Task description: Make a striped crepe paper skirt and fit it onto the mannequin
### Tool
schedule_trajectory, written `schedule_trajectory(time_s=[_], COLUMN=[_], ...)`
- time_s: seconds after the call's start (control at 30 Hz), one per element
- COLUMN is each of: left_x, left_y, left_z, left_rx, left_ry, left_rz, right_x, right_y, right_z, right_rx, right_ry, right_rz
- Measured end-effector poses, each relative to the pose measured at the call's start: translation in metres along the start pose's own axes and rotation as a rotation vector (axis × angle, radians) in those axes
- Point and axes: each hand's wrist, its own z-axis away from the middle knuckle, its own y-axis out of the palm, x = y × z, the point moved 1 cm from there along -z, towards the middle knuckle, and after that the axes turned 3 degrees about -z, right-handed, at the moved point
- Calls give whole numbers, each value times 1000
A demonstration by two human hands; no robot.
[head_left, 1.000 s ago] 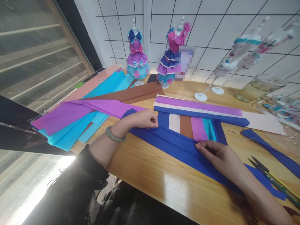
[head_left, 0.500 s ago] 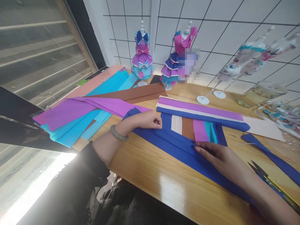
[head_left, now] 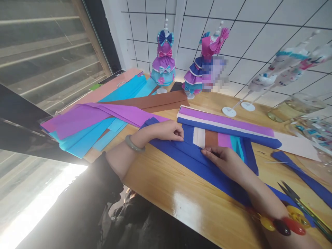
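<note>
A long dark blue crepe paper strip (head_left: 178, 155) lies slantwise along the near part of the table, with a fold along its length. My left hand (head_left: 168, 130), a jade-coloured bangle on its wrist, pinches the strip's upper edge. Closer to the middle, my right hand (head_left: 224, 160) pinches the same edge between thumb and fingers, a short way from the left. A beaded bracelet circles my right wrist. Just behind the strip, partly covered by it, lies a panel of coloured stripes (head_left: 211, 138) in blue, white, brown, purple and teal. Behind that rests a layered purple, white and blue bundle (head_left: 228, 122).
Purple strips (head_left: 77, 119), light blue strips (head_left: 129, 90) and a brown strip (head_left: 155, 100) spread over the left. Two small dressed forms (head_left: 164, 62) stand by the wall. Black-bladed scissors (head_left: 292, 192) and a narrow blue strip (head_left: 301, 176) lie at right, near a glass jar (head_left: 293, 109).
My right hand has slid left along the blue strip's edge, closer to my left hand. The beaded bracelet has come into view. The whole view has shifted slightly.
</note>
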Motion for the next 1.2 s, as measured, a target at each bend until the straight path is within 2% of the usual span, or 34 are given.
schedule_trajectory(time_s=[0.23,0.47,0.53,0.63,0.7,0.77,0.97,1.2], left_x=[-2,-1,-3,-13,-24,-35,-45,-42], left_y=[0,-1,-2,-1,4,14,43,43], left_z=[1,2,2,2,0,-3,-14,-15], left_rx=[42,80,57,-65,-131,-148,-83,-134], left_ry=[-17,-45,-34,3,54,118,161,166], left_rz=[26,18,-25,-137,-219,-309,-465,-385], right_x=[-10,-9,-8,-6,-6,-6,-3,-10], right_y=[-2,0,0,1,1,2,1,-8], right_z=[0,1,1,1,1,1,2,4], right_rx=[3,10,8,9,2,-6,-31,-15], right_ry=[13,-24,-34,-55,-69,-82,-117,-95], right_rz=[-7,-18,-1,28,53,84,127,55])
